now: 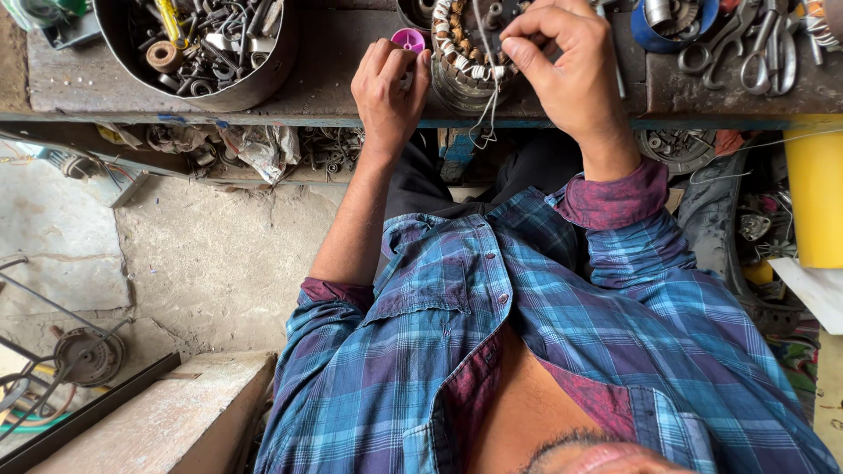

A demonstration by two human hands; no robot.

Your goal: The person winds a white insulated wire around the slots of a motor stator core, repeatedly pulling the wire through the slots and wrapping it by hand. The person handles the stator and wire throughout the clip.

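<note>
A round motor stator with copper and white-wrapped coils rests on the dark workbench. My right hand pinches thin wire strands at the stator's rim; the strands hang in loops over the bench edge. My left hand is closed around a small spool with a pink cap, just left of the stator.
A metal bowl full of bolts, rings and scrap stands at the bench's left. Scissors and pliers lie at the right, beside a blue round container. A yellow cylinder stands at the far right. Below, a shelf holds parts above a concrete floor.
</note>
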